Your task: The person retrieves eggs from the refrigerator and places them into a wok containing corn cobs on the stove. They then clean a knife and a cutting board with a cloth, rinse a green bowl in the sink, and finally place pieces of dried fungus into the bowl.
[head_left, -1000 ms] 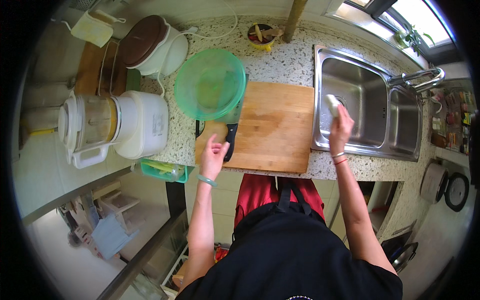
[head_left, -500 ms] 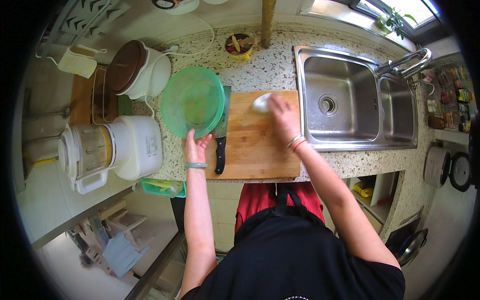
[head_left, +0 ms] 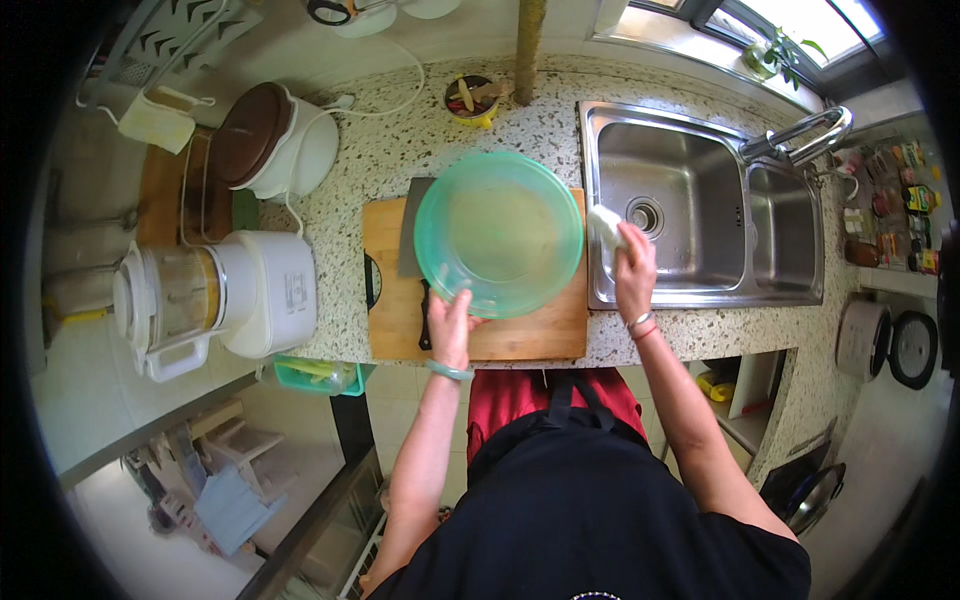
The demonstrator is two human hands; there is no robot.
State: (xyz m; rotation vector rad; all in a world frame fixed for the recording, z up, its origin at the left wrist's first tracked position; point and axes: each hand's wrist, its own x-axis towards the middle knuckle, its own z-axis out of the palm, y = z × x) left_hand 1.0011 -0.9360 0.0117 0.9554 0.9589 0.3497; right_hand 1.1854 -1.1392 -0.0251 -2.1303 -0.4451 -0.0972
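Note:
A translucent green plastic bowl (head_left: 500, 235) is over the wooden cutting board (head_left: 540, 345), with my left hand (head_left: 455, 325) gripping its near rim. Between the fingers of my right hand (head_left: 634, 275), over the left edge of the sink, is a small white oblong thing (head_left: 605, 225) whose kind I cannot make out. A broad-bladed kitchen knife (head_left: 411, 235) with a black handle lies along the left part of the board, partly hidden by the bowl and my left hand.
A steel double sink (head_left: 690, 285) adjoins the board on the right. To the left stand a white blender (head_left: 265, 295) and a white pot (head_left: 300, 150) with a brown lid. Behind the board sits a small yellow pot (head_left: 470, 108); a green container (head_left: 315, 375) hangs below the counter's left edge.
My left hand has brought the bowl rightward from the board's left side to over its middle. My right hand has lifted the white thing off the board and moved right to the sink's edge.

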